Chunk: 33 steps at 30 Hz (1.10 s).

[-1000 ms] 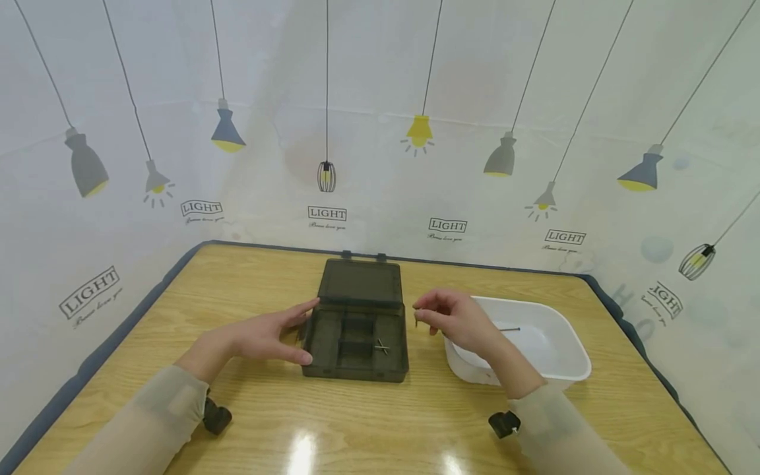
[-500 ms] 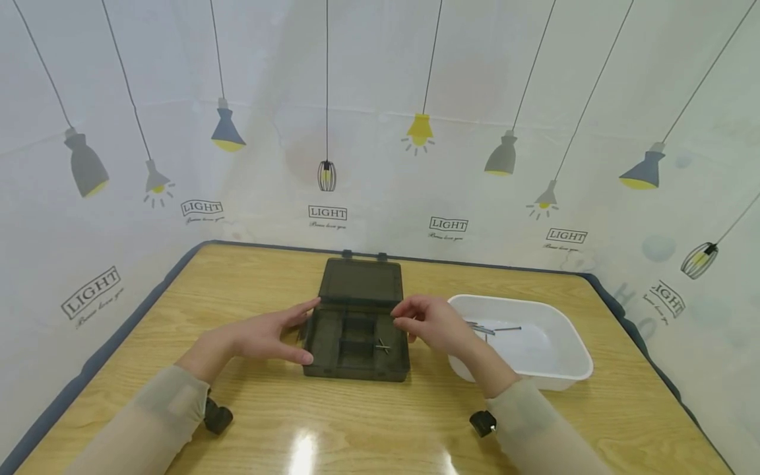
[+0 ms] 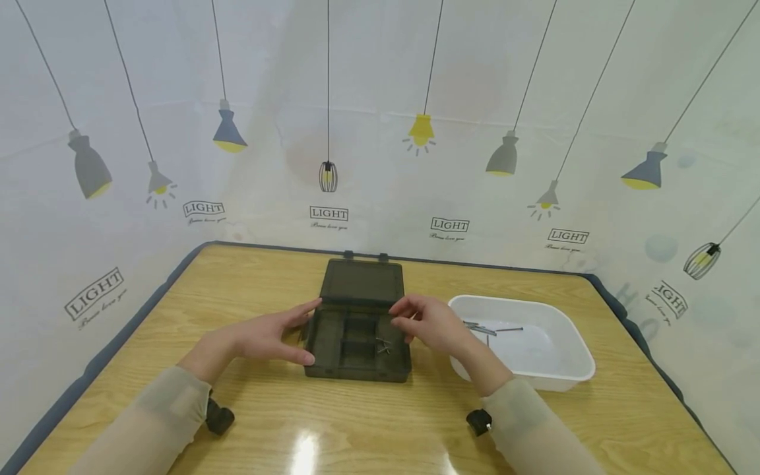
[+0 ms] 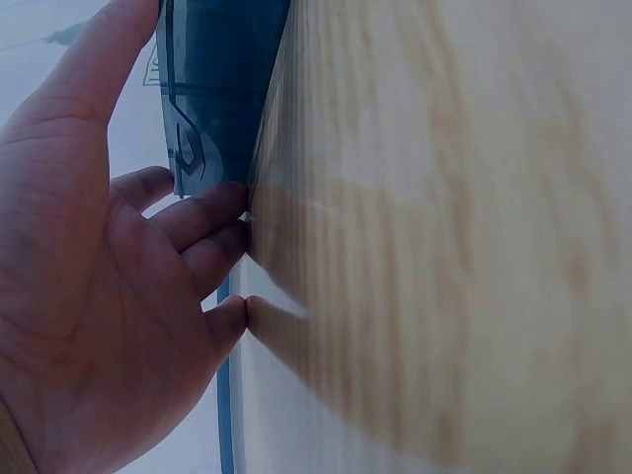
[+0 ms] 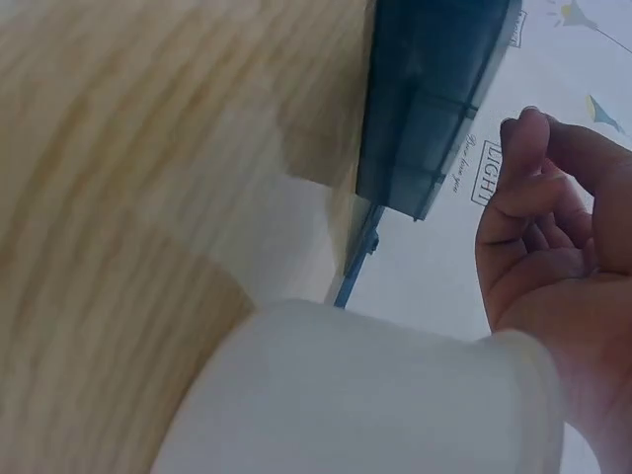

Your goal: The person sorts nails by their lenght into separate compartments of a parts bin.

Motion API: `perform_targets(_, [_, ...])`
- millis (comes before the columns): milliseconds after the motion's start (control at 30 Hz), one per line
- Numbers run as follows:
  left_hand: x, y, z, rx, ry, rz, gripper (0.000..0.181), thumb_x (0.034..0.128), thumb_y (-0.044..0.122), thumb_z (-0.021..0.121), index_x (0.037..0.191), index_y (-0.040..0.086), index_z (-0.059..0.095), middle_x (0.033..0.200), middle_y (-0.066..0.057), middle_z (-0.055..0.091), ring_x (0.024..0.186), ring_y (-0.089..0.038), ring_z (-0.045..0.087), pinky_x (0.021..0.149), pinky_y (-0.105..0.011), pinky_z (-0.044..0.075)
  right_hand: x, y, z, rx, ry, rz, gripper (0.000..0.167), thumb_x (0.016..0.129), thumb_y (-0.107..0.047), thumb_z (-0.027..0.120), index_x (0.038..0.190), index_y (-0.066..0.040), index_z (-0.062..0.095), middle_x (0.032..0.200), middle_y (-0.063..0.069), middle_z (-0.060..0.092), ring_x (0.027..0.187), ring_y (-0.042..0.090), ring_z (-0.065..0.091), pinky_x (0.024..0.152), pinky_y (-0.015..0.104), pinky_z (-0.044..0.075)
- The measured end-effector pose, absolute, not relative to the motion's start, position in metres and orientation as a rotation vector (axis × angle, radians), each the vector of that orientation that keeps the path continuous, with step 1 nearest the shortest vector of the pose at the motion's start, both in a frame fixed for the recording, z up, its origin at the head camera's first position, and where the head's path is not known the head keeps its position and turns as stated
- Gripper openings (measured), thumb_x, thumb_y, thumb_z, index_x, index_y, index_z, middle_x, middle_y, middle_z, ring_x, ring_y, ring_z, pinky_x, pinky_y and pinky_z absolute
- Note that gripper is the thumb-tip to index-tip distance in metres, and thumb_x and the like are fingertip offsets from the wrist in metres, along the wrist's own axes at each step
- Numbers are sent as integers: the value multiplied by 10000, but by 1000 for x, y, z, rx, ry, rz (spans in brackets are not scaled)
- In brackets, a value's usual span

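A dark translucent box [image 3: 332, 336] stands on the table with its lid [image 3: 363, 280] folded back. Several small metal pins [image 3: 383, 346] lie in its right compartment. Along the box's left side my left hand [image 3: 261, 335] rests with spread fingers, thumb at the front corner; the left wrist view shows this hand [image 4: 109, 267] beside the box wall [image 4: 217, 99]. My right hand [image 3: 436, 324] is over the box's right edge, thumb and index slightly apart. In the right wrist view this hand [image 5: 563, 227] has bent fingers, and no pin is visible in it.
To the right stands a white tub [image 3: 549, 343], also large in the right wrist view [image 5: 346, 395], with several long thin metal pieces [image 3: 509, 329] in it. The wooden table [image 3: 344, 429] meets a printed cloth backdrop [image 3: 380, 152] behind.
My right hand has moved left from beside the tub to the box's right edge. The pin it held is no longer visible there, and the pins in the right compartment look more numerous. My left hand stays put.
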<state>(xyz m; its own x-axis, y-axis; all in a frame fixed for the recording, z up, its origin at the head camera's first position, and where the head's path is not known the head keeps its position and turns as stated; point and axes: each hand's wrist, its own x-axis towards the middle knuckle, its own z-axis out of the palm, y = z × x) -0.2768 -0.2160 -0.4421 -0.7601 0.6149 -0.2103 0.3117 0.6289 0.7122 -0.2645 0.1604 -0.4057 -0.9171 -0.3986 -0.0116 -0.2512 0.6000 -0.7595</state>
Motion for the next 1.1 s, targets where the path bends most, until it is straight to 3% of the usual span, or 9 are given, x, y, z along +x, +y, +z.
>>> perform_targets(267, [-277,-216,-442,731,2411,941,1187,948,572,832,1792,287,48,1825,-169,250,1693,-401,252,1332,-693,230,-267,195,-392,-503,2656,-1331,237,1094,-233,705,1265,-73,744,1135,196,769,809,252,723,791,498,634])
perform_targets(533, [-277,-217,-441,727,2409,939,1191,947,573,833,1792,279,47,1824,-173,252,1690,-407,256,1322,-705,239,-269,238,-384,-380,2671,-1405,249,1100,-260,700,1258,-70,734,1168,201,753,820,198,680,722,363,603])
perform_targets(933, [-279,-216,-443,744,2409,945,1186,947,578,831,1792,280,53,1820,-180,259,1686,-412,265,1322,-706,236,-281,291,-400,-342,2665,-1289,297,1095,-235,701,1284,-8,735,1131,203,750,836,217,688,633,318,551])
perform_targets(1100, [-279,-217,-444,754,2406,949,1184,953,580,824,1792,280,45,1822,-179,252,1686,-413,263,1321,-704,240,-282,305,-409,-208,2649,-1164,292,1087,-239,710,1326,-77,749,1107,132,750,864,219,666,640,289,508])
